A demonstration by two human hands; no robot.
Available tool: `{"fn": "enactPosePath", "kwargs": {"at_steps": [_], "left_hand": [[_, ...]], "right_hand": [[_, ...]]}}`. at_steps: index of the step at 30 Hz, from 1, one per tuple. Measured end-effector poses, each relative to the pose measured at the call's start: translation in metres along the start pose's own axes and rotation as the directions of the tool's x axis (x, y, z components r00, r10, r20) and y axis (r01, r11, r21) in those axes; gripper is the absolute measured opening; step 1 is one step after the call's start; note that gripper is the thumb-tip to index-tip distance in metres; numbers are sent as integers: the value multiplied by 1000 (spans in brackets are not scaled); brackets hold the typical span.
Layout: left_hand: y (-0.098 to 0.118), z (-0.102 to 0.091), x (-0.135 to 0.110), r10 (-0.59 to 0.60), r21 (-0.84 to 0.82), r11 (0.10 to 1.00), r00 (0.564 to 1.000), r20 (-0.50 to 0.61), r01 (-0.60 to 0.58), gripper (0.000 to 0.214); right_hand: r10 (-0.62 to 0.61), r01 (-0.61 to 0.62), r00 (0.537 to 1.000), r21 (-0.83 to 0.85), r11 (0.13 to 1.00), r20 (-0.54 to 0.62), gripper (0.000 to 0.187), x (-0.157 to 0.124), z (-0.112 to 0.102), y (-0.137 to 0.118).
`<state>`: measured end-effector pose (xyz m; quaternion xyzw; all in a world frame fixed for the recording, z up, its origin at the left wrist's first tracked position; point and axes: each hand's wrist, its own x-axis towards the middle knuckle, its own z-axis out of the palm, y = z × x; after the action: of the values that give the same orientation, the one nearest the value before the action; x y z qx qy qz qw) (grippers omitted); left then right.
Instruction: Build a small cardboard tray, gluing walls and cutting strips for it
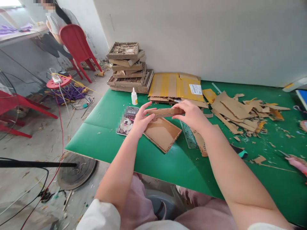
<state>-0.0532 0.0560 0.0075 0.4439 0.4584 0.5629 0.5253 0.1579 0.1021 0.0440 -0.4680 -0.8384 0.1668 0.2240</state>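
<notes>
A narrow stack of corrugated cardboard strips (166,112) is held level above the table between my two hands. My left hand (143,117) grips its left end with thumb and fingers, and my right hand (190,114) grips the right end. Just below lies a shallow cardboard tray (163,134) with a low raised edge, flat on the green tabletop. A phone (126,121) with a lit screen lies beside my left hand. Behind it stands a white glue bottle (134,97) with a pointed nozzle. A clear ruler (189,135) lies partly under my right forearm.
Stacked cardboard trays (127,68) stand at the back left, next to flattened taped cardboard (176,86). Cardboard scraps (240,111) cover the right side. A pink-handled tool (296,163) lies at the right edge. A person sits on a red chair (75,43) beyond the table.
</notes>
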Motion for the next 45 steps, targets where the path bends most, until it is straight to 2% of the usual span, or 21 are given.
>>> {"fn": "enactPosePath", "kwargs": {"at_steps": [4, 8, 12, 16, 19, 23, 25, 27, 31, 36, 39, 42, 45], "left_hand": [[1, 4, 0, 9, 80, 997, 1000, -16, -8, 48], [0, 2, 1, 88, 167, 983, 994, -70, -76, 36], [-4, 1, 1, 179, 297, 944, 980, -92, -144, 22], [-6, 3, 0, 233, 389, 907, 963, -136, -164, 18], [-6, 4, 1, 219, 317, 935, 963, -154, -162, 19], [-3, 3, 2, 116, 111, 989, 980, -159, -99, 24], [-3, 3, 3, 74, 80, 995, 986, -149, -62, 25], [-4, 3, 3, 73, 127, 990, 986, -150, -54, 23], [-7, 1, 4, 167, 324, 940, 970, -175, -103, 19], [-9, -6, 5, 229, 507, 855, 955, -187, -106, 17], [-8, -8, 5, 304, 649, 746, 943, -133, -148, 16], [-6, -9, 5, 364, 771, 613, 928, -82, -173, 15], [-4, -10, 6, 369, 807, 567, 927, -68, -166, 17]], "right_hand": [[-4, 7, 1000, 84, 996, -26, 32, -1, -1, 1], [71, -63, 997, 191, 980, -39, 23, -1, -8, 2], [141, -135, 990, 185, 974, -19, 10, 1, -8, 0], [207, -200, 978, 172, 965, -20, 6, 3, -3, 1], [254, -243, 967, 262, 934, -8, 10, 3, -6, 3], [304, -265, 952, 574, 775, 30, 21, 3, -12, 7], [321, -266, 947, 627, 733, 26, 20, 3, -13, 8], [353, -284, 936, 598, 749, 2, 17, 3, -12, 8], [359, -301, 932, 463, 834, -42, 17, 3, -8, 9], [283, -289, 957, 210, 934, 58, 13, 2, -6, 8], [298, -308, 949, 113, 945, 100, 12, 2, -4, 5], [306, -316, 946, 92, 944, 109, 15, 3, -2, 2], [309, -324, 940, 90, 942, 147, 20, 3, -1, 1]]}}
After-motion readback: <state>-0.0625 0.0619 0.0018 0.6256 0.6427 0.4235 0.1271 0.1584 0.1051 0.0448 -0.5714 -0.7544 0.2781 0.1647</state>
